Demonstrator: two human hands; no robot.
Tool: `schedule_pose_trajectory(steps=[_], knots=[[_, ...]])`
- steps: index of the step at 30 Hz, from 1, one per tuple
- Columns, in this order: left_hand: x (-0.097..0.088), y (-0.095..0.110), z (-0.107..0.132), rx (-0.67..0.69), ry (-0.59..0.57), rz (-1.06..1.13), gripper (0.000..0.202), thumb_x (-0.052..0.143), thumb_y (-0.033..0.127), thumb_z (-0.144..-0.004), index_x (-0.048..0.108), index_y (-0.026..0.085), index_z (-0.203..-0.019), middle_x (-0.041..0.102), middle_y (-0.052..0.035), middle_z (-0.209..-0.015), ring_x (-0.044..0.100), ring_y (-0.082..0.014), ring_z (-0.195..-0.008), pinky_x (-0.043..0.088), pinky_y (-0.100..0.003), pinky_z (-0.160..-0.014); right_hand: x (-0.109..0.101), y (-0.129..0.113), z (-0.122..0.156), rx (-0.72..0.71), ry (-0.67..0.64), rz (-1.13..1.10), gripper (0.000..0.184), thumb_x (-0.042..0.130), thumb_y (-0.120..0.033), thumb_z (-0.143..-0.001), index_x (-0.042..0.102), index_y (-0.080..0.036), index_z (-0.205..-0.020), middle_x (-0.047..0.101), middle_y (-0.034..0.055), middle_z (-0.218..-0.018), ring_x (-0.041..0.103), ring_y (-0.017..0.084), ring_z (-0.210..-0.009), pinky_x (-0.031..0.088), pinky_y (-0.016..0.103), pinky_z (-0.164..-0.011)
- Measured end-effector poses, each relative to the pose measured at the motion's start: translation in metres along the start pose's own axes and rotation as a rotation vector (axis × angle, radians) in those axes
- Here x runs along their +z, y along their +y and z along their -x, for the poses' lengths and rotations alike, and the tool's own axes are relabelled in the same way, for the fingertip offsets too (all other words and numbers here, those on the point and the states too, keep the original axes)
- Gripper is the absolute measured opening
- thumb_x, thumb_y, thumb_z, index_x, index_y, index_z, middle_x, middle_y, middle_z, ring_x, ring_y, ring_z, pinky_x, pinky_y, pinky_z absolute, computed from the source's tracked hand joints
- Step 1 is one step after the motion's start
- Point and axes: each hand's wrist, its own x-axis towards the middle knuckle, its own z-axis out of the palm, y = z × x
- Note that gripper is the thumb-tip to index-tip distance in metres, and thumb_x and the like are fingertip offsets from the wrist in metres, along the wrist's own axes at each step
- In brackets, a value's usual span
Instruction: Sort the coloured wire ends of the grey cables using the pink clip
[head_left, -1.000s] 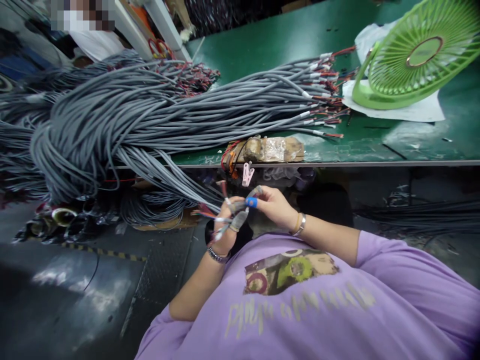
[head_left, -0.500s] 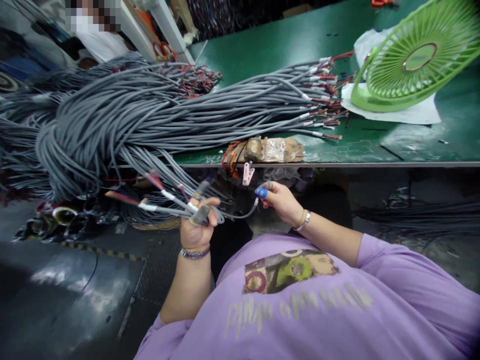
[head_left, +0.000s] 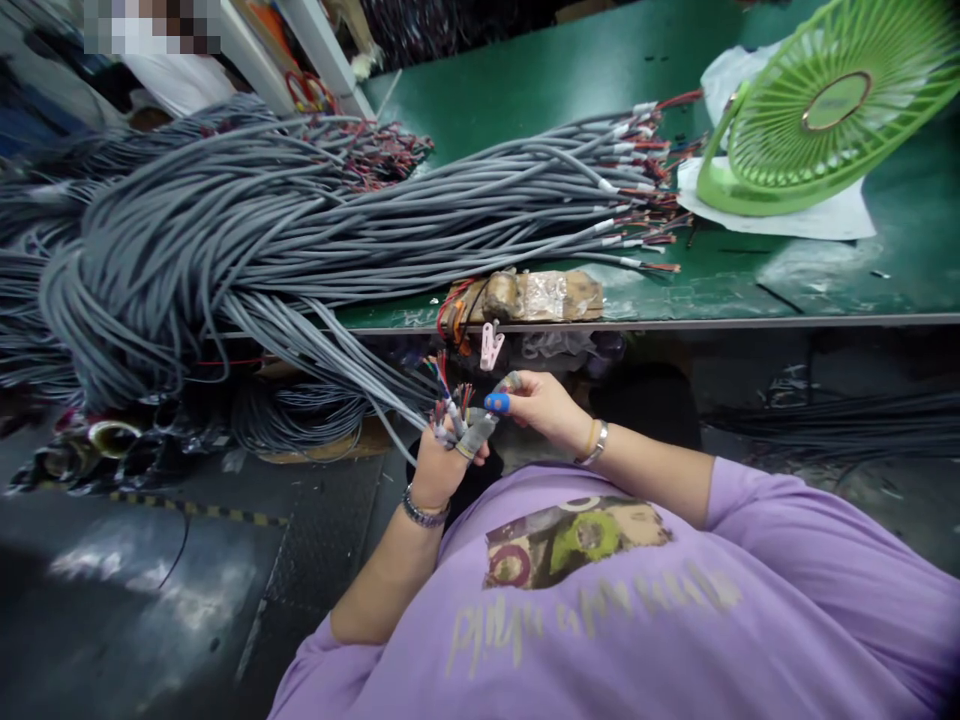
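Several grey cables [head_left: 390,392] run down from the table's edge into my left hand [head_left: 444,462], whose fingers are closed round them. Their stripped ends, with white sleeves and thin coloured wires [head_left: 441,378], stick up out of the grip. My right hand [head_left: 546,408] meets the left one, with thumb and forefinger pinched at a cable end that is mostly hidden. A blue cover wraps one right fingertip, and greyish covers wrap other fingers on both hands. Just above the hands hangs a pale pink clip [head_left: 491,346].
A large heap of grey cables [head_left: 300,220] lies over the green table [head_left: 525,80]. A green fan [head_left: 832,110] stands on white paper at the right. At the table's edge sits a taped wooden block [head_left: 577,296]. Another person [head_left: 176,75] is at the upper left.
My left hand has moved right and turned, bringing its cable ends close to my right hand. The right hand has shifted slightly left. The view has moved a little.
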Motion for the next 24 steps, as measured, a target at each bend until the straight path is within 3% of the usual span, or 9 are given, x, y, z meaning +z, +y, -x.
schedule_pose_trajectory(steps=[3,7,12,20,24], knots=[[0.003,-0.002,-0.001,0.017,0.056,0.043,0.029,0.071,0.044,-0.078,0.064,0.015,-0.078,0.06,0.0028,-0.053,0.053,-0.0081,-0.043,0.045,-0.019,-0.043,0.001,0.004,-0.001,0.048,-0.046,-0.05,0.043,0.085,-0.045,-0.055,0.057,-0.014,-0.067,0.05,-0.0066,-0.051,0.04,0.005,-0.043,0.032,0.018,-0.039],[0.004,0.0,-0.002,0.053,0.032,0.067,0.028,0.068,0.042,-0.082,0.063,0.015,-0.076,0.065,0.0006,-0.06,0.057,-0.0082,-0.046,0.046,-0.019,-0.046,0.001,0.005,-0.001,0.065,-0.134,-0.113,0.043,0.085,-0.044,-0.056,0.058,-0.014,-0.073,0.054,-0.0054,-0.057,0.046,0.005,-0.046,0.039,0.019,-0.044],[0.007,0.0,-0.008,-0.004,0.025,0.07,0.027,0.068,0.04,-0.081,0.06,0.016,-0.074,0.055,0.0051,-0.047,0.048,-0.0067,-0.038,0.039,-0.017,-0.037,0.0,0.001,-0.004,0.011,-0.09,-0.01,0.042,0.084,-0.045,-0.056,0.057,-0.014,-0.068,0.052,-0.0057,-0.054,0.043,0.006,-0.046,0.035,0.019,-0.043],[0.018,0.003,-0.014,0.068,0.271,0.305,0.021,0.076,0.033,-0.071,0.066,0.014,-0.073,0.064,0.0012,-0.056,0.058,-0.0086,-0.046,0.048,-0.018,-0.045,0.002,0.001,-0.001,0.007,-0.064,-0.038,0.042,0.083,-0.046,-0.059,0.056,-0.015,-0.068,0.05,-0.0056,-0.055,0.039,0.006,-0.046,0.032,0.02,-0.042],[0.017,0.003,-0.013,0.057,0.314,0.374,0.019,0.077,0.03,-0.07,0.066,0.014,-0.075,0.063,0.0026,-0.056,0.057,-0.0073,-0.046,0.047,-0.016,-0.045,0.005,0.004,0.002,0.014,-0.108,-0.031,0.042,0.083,-0.046,-0.059,0.057,-0.014,-0.069,0.05,-0.0053,-0.055,0.04,0.006,-0.047,0.033,0.02,-0.043]])
